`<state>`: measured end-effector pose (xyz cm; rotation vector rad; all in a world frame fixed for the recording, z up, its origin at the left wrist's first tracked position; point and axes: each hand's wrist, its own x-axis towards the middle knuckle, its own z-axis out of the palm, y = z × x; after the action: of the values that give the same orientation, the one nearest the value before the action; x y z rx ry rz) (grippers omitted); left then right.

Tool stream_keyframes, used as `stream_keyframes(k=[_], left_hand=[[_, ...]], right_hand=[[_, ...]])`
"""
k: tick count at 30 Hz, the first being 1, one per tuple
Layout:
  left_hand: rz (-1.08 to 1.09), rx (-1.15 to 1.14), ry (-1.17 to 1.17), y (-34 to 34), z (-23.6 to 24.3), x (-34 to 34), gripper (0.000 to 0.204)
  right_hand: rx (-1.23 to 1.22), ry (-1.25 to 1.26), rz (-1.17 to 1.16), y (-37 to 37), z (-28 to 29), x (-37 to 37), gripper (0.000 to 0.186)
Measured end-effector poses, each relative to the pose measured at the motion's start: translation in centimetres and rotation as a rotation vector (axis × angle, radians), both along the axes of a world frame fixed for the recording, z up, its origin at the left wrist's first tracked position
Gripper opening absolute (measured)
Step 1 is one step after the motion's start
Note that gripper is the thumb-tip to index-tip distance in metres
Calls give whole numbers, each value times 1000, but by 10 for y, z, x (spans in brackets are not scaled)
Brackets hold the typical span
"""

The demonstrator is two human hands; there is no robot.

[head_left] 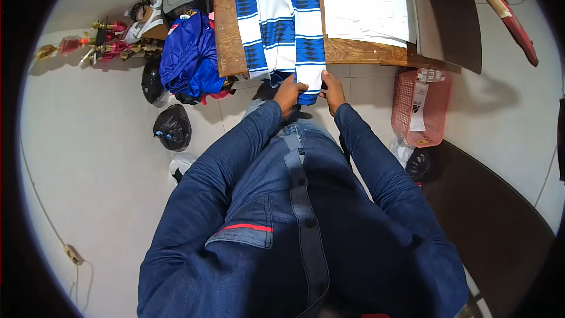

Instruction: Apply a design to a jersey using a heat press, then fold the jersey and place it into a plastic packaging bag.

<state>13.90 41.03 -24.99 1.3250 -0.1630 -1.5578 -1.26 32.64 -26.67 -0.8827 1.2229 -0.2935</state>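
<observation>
1. Head view: clock positions are read from the picture's centre, twelve at the top.
2. Striped cloth [279, 26], blue and white with dark diamond patterning, lies at twelve o'clock on a wooden table [365, 53]. Its near end hangs past the table's near edge.
3. Left hand [287, 95], just below twelve: fingers grasping the left side of the hanging end, thumb over the cloth, remaining fingers partly hidden.
4. Right hand [334, 93], toward one o'clock: thumb and fingers closed on the right edge of the same end. Both wrists emerge from the sleeves of a dark blue jacket [247, 224].
5. White shirt [368, 12] with black print lies flat on the table at one o'clock, right of the striped cloth. Dark brown board [450, 17] sits beyond it, toward two.
6. Pink basket [438, 103], with printed material inside, stands on the floor between two and three.
7. Blue bundle [188, 53] is between ten and eleven, with a black helmet [152, 79] beside it at ten.
8. Black plastic bag [172, 126] rests on the floor between nine and ten.
9. Trophies [112, 44] are grouped at ten, farther out.
</observation>
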Motion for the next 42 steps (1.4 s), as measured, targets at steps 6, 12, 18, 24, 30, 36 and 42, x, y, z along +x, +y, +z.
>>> stream_keyframes(k=[6,12,18,24,30,36,42], left_hand=[[11,108,354,-4,3,4,38],[78,20,335,-4,-22,-7,30],[36,114,-375,31,-26,21,35],[252,288,-348,63,-42,62,57],[179,127,-604,58,-45,69,44],[34,69,-680,78,-19,67,34],[164,-61,-219,87,-19,64,43]], right_hand=[[-119,-98,-64,-6,-2,12,45],[-364,208,-35,-14,-3,10,35],[-479,365,41,-22,-12,0,34],[-517,359,239,-20,-26,-10,52],[-689,690,123,1,-4,5,55],[-740,197,181,33,26,44,25],[-323,248,222,62,1,101,69]])
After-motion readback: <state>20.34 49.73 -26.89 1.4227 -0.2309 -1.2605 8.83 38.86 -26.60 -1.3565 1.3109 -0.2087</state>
